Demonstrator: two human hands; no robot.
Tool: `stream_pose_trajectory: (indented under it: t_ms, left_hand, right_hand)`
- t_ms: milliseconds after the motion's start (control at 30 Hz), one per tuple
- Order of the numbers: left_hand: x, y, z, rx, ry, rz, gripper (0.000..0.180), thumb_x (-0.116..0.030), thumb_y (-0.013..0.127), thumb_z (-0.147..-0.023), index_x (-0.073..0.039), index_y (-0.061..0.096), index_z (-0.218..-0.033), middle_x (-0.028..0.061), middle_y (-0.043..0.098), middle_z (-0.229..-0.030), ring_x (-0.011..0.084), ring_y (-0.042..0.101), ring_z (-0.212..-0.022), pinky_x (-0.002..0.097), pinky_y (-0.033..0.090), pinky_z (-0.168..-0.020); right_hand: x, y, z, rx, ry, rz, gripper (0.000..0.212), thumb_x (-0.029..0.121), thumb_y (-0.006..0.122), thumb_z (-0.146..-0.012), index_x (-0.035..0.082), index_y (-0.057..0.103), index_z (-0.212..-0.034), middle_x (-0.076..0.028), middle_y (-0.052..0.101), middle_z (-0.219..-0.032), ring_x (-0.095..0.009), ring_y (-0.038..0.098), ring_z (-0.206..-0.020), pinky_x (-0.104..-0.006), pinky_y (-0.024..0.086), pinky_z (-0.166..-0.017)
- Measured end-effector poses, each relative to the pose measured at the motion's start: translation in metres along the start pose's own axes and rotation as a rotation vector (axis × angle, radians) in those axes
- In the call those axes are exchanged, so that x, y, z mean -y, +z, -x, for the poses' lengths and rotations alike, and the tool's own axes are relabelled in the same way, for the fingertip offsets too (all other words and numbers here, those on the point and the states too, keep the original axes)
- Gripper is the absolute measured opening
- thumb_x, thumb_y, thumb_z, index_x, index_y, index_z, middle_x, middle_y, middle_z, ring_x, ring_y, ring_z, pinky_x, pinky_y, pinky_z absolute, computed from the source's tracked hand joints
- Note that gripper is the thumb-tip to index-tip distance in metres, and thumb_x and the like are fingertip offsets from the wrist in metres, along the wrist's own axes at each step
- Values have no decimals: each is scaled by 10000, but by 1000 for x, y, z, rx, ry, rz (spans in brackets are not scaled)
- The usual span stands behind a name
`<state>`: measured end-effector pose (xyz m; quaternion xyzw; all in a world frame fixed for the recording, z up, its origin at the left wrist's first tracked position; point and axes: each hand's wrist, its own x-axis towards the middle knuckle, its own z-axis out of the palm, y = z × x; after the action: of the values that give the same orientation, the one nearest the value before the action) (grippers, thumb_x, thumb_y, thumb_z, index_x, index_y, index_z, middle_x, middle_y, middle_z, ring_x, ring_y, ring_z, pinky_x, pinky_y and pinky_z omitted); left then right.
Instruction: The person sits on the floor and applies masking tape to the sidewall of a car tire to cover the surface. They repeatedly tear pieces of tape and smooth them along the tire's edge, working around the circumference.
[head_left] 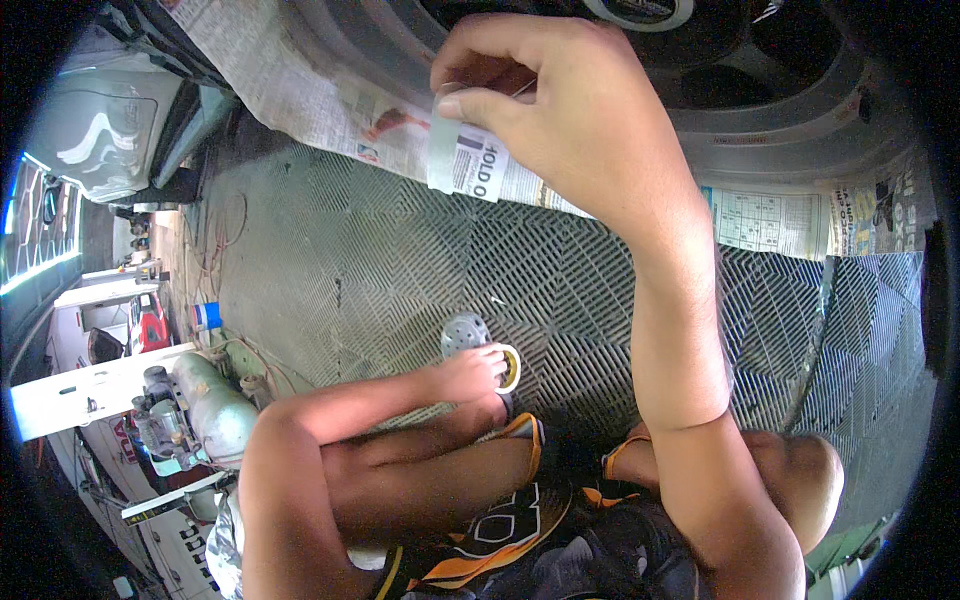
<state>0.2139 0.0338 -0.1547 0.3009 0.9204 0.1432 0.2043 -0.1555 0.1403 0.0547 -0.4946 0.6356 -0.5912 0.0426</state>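
Head view: our right hand [560, 105] is pinching a pale tape strip [442, 155] by its top end over newspaper [395, 140], our left hand [470, 376] is gripping a tape roll [516, 368], and we are judging the strip light, limp, best held there.

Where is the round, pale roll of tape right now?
In the head view, the round, pale roll of tape is in the left hand, just below-right of centre, beside the grey, hole-dotted shoe.

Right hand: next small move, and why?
Probably press the tape strip onto the newspaper: the right hand pinches the strip's upper end, and its length overlaps the paper in view, though contact is unclear. The left hand holds the tape roll.
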Motion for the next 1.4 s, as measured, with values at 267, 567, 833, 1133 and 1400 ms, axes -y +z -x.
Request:
stream_pose_trajectory:
  t_ms: [267, 567, 833, 1133, 1400]
  left_hand:
    - [-3, 27, 13, 85, -62, 93, 187, -278, 626, -875, -120, 714, -920, 54, 677, -946, 241, 652, -1051, 431, 473, -1066]
    - [5, -232, -50, -1069, -578, 32, 154, -88, 666, -967, -17, 602, -1089, 74, 637, -894, 233, 638, -830, 374, 514, -772]
    - [49, -338, -71, -1440, -819, 218, 282, -151, 710, -957, 78, 692, -1120, 61, 674, -684, 85, 574, -612, 268, 484, -617]
    - [59, -322, -93, -1589, -858, -45, 191, -144, 727, -944, 31, 760, -1013, 126, 736, -761, 120, 671, -670, 290, 530, -659]
    - [63, -305, -95, -1618, -966, -246, 185, -132, 759, -929, 45, 762, -984, 109, 751, -772, 138, 689, -683, 291, 544, -663]
  right_hand:
    - [2, 10, -14, 7, -53, -34, 172, 150, 777, -881, 53, 756, -1022, -87, 779, -928, -169, 753, -891, -315, 587, -832]
    - [-4, 4, -46, -4, -116, -2, 179, 154, 776, -883, 64, 762, -1036, -90, 783, -935, -175, 758, -901, -316, 588, -831]
    - [-5, 3, -68, -12, -156, -36, 186, 158, 774, -884, 73, 767, -1049, -93, 787, -942, -181, 763, -910, -317, 588, -831]
    - [-7, 1, -70, -77, -190, 4, 195, 163, 773, -885, 84, 773, -1063, -96, 791, -949, -187, 769, -920, -318, 589, -830]
    - [-6, 10, -70, -123, -259, 101, 201, 186, 778, -851, 133, 788, -1044, -77, 784, -906, -236, 765, -857, -332, 589, -815]
